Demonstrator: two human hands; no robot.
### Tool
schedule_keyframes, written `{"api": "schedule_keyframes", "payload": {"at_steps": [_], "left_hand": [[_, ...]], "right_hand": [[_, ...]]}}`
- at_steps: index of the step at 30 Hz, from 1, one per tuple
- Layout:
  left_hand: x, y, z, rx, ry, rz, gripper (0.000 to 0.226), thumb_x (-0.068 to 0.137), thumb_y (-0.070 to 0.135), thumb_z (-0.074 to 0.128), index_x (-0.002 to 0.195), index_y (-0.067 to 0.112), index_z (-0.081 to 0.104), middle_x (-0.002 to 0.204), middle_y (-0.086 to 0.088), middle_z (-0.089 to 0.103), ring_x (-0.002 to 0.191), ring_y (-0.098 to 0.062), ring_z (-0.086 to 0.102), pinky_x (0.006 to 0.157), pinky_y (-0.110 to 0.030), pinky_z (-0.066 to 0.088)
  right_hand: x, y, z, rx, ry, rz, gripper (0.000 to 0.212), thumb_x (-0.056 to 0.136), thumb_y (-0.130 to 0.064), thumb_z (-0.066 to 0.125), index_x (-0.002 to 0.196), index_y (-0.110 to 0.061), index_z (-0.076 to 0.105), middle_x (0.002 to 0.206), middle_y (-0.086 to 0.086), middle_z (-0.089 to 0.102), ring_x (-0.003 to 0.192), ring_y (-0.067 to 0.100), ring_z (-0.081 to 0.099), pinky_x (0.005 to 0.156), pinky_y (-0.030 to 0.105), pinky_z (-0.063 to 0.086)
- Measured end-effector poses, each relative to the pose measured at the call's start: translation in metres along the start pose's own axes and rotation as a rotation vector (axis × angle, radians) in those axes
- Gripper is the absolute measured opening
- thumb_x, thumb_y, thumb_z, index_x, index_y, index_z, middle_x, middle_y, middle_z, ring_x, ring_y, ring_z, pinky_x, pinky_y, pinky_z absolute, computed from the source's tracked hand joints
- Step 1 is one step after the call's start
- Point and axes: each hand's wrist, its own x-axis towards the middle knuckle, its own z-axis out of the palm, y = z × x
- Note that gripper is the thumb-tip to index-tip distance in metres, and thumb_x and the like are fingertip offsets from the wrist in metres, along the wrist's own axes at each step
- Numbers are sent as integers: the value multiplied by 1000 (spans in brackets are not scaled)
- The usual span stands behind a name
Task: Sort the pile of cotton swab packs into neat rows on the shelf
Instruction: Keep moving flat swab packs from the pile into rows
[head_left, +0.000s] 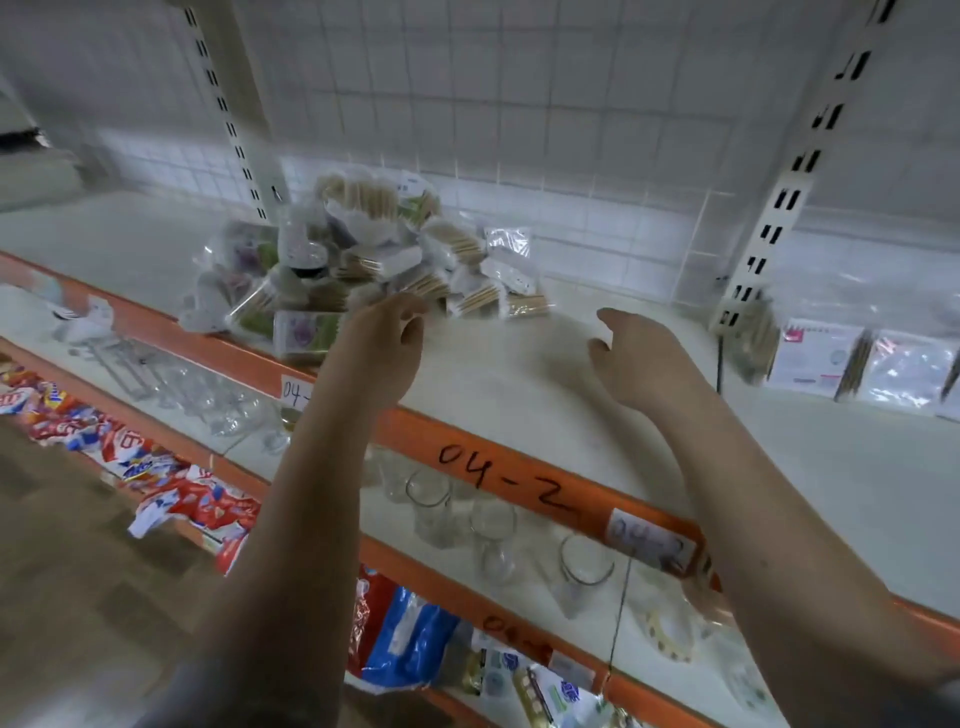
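The shelf (519, 374) was a pale board with an orange front edge marked "04-2". A pile of cotton swab packs (363, 254) lay heaped on it towards the back, close to the wire grid. To the right of the pile stretched bare board, and well beyond that, past the slotted upright, flat clear packets (857, 364) stood in a row.
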Motion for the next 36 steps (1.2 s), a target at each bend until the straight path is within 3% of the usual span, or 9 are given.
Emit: {"api": "schedule_keyframes", "payload": {"at_steps": [9, 14, 20, 25, 28, 30, 32, 33, 36], "left_hand": [[90, -13, 8, -11, 34, 20, 30, 95, 16, 46, 122, 15, 60, 123, -7, 59, 110, -21, 56, 84, -22, 35], [116, -23, 16, -12, 22, 34, 29, 94, 17, 46, 119, 16, 61, 122, -5, 60, 98, -15, 58, 78, -15, 33], [136, -29, 14, -14, -27, 88, 30, 95, 18, 44, 121, 16, 59, 120, -5, 61, 104, -18, 57, 81, -24, 39], [148, -29, 11, -15, -68, 147, 31, 96, 15, 43, 123, 14, 57, 120, -6, 61, 101, -13, 55, 80, -20, 36], [154, -26, 12, -20, -62, 182, 31, 96, 15, 45, 124, 12, 58, 118, -5, 63, 100, -11, 56, 78, -14, 34], [159, -22, 15, -12, -69, 226, 31, 96, 14, 45, 122, 11, 60, 114, -6, 65, 94, -12, 56, 73, -9, 31], [164, -17, 19, -13, -85, 260, 26, 95, 12, 45, 112, 11, 64, 105, -8, 66, 94, -19, 60, 73, -13, 35], [168, -14, 21, -6, -99, 265, 23, 94, 12, 45, 107, 10, 65, 102, -11, 65, 92, -22, 60, 75, -20, 40], [182, -4, 33, 92, -188, 221, 26, 94, 15, 46, 110, 3, 62, 111, -15, 64, 90, -23, 58, 75, -31, 43]], "right_hand": [[116, -39, 5, 24, -59, -21, 41, 100, -26, 38, 135, -4, 43, 141, 13, 45, 129, 27, 40, 101, 32, 33], [144, -49, 13, 117, -110, 85, 48, 98, -37, 44, 130, -1, 47, 131, 15, 53, 120, 29, 50, 94, 31, 39], [154, -62, 22, 182, -164, 152, 60, 97, -46, 40, 133, 2, 43, 135, 18, 49, 123, 30, 47, 93, 29, 37], [156, -63, 22, 401, -116, 249, 73, 87, -43, 61, 140, -1, 32, 141, 13, 39, 128, 29, 42, 100, 32, 37], [153, -62, 19, 472, -83, 299, 74, 83, -35, 68, 136, 4, 35, 132, 16, 48, 119, 30, 51, 97, 34, 42], [153, -59, 17, 566, -31, 321, 55, 83, -28, 71, 122, 2, 49, 113, 17, 57, 101, 29, 61, 89, 35, 51], [151, -55, 14, 623, 15, 302, 21, 82, -20, 72, 84, -5, 58, 83, 9, 57, 69, 19, 58, 63, 24, 51], [149, -52, 12, 621, 31, 298, 23, 82, -17, 71, 70, -9, 54, 71, 5, 53, 58, 14, 52, 51, 18, 45], [139, -43, 5, 659, 92, 294, 18, 83, -10, 69, 69, -11, 57, 64, -2, 53, 53, 8, 49, 40, 10, 38]]}}
